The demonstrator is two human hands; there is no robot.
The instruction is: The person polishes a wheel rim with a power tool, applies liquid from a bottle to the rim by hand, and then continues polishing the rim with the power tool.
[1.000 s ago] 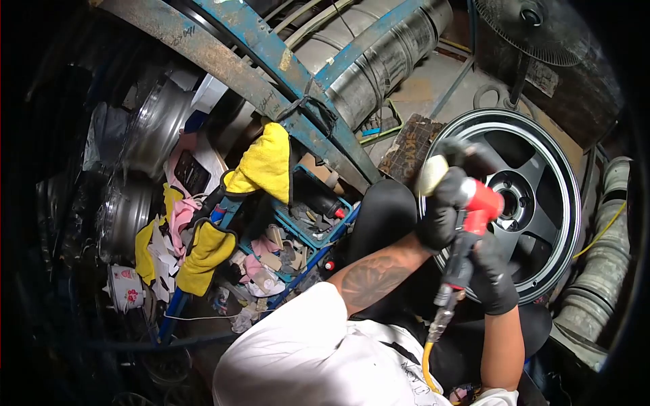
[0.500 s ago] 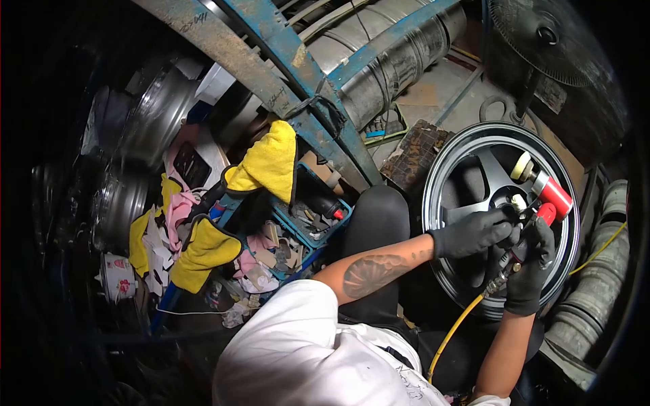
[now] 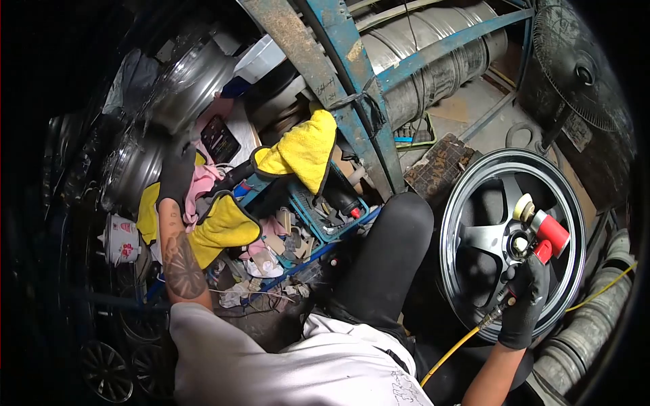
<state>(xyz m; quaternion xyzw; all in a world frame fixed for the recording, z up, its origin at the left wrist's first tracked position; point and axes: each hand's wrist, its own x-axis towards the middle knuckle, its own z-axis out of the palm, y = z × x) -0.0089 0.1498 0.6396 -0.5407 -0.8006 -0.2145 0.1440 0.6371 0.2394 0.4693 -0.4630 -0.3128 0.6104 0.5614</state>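
Note:
My right hand (image 3: 528, 298), in a dark glove, is wrapped round a red air polisher (image 3: 553, 233) with a small pale round pad. A yellow air hose (image 3: 450, 358) runs from the polisher's lower end. Under the polisher lies a dark alloy wheel (image 3: 497, 237) with grey spokes and a bright rim, by my knee. Far to the left, my gloved left hand (image 3: 177, 172) reaches among pink and yellow cloths, close to a phone (image 3: 220, 140). Its fingers merge with the dark background, so their pose is hidden.
Yellow cloths (image 3: 301, 152) hang by a blue steel frame (image 3: 359, 95). A blue basket (image 3: 325, 220) holds small tools and scraps. Silvery wheel barrels (image 3: 193, 84) stand at the left, near a white tin (image 3: 122, 240). A fan (image 3: 575, 68) stands at the upper right.
My left hand has left the wheel and polisher and swung far left to the cloths. My right hand still holds the polisher over the wheel. The view has shifted left.

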